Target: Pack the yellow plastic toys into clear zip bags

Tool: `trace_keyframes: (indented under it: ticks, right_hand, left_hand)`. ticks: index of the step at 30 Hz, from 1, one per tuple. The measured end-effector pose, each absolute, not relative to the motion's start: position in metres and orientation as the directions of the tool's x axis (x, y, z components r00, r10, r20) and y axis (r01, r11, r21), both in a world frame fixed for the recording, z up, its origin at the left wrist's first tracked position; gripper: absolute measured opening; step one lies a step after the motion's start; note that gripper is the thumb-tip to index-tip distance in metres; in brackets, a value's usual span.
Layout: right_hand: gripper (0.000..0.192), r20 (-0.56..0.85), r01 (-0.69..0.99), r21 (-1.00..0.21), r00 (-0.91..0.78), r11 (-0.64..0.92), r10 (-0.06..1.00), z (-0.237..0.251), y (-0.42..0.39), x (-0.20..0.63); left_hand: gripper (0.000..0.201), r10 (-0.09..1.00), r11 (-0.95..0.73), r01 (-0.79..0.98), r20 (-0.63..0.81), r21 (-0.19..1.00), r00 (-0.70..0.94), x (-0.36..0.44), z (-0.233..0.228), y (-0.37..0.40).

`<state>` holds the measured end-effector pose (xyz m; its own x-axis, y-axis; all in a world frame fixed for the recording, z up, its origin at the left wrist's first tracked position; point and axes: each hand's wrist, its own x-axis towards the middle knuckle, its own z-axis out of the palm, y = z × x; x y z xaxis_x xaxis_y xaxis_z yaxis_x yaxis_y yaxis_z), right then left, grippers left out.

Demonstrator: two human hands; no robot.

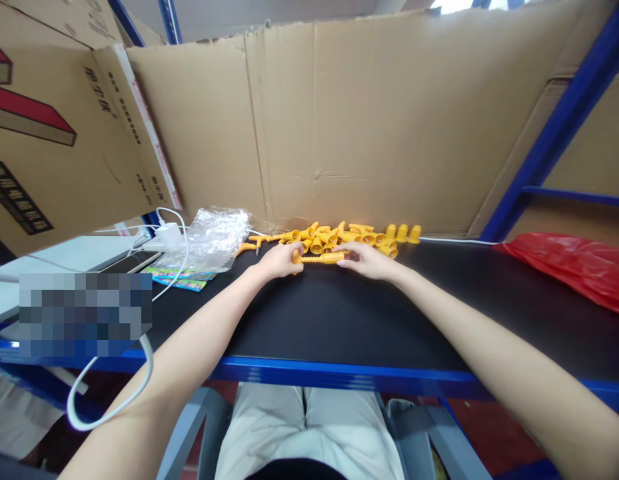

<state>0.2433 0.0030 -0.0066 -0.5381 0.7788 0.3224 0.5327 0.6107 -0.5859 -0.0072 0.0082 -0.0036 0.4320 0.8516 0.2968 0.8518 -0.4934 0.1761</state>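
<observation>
While the left hand point(284, 260) curls its fingers around the handle end of one yellow screw point(322, 259), the right hand point(369, 261) pinches the thicker end, thumb and fingertips nearly together. It lies crosswise between them over the black table point(339, 320). The step appears to be two-handed handling of this single piece; the next move would call for keeping both ends in line. Just behind sits a pile of yellow parts point(328, 239), too jumbled to count, then three yellow cups point(402, 233), one clear bag point(214, 233) and one red bag point(569, 267).
</observation>
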Motion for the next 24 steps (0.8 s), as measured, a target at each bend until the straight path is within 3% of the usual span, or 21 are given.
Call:
trace_keyframes:
  ticks: [4,8,12,18,21,24]
  right_hand:
    - [0.029,0.198,0.414,-0.813,-0.466,0.410,0.862,-0.009,0.004,0.240]
    - [0.025,0.127,0.351,-0.892,-0.407,0.283,0.905,-0.008,0.004,0.239]
    - [0.023,0.080,0.302,-0.928,-0.407,0.217,0.910,-0.004,-0.001,0.239]
    - [0.037,0.081,0.201,-0.963,-0.428,0.182,0.900,-0.002,-0.006,0.239]
    - [0.029,0.067,0.233,-0.956,-0.422,0.179,0.904,0.000,-0.006,0.238]
    - [0.038,0.041,0.331,-0.922,-0.432,0.201,0.901,0.002,-0.006,0.238]
  left_hand:
    - [0.033,0.855,-0.472,0.865,0.329,0.170,0.402,-0.005,-0.003,0.005]
    - [0.032,0.845,-0.483,0.861,0.343,0.160,0.410,-0.004,-0.003,0.003]
    - [0.033,0.846,-0.468,0.873,0.354,0.137,0.398,-0.003,-0.004,0.003]
    - [0.032,0.839,-0.472,0.873,0.368,0.127,0.400,0.000,-0.003,0.001]
    - [0.031,0.838,-0.470,0.873,0.376,0.129,0.395,0.000,-0.001,-0.002]
    - [0.032,0.835,-0.466,0.876,0.389,0.127,0.389,0.001,0.000,-0.004]
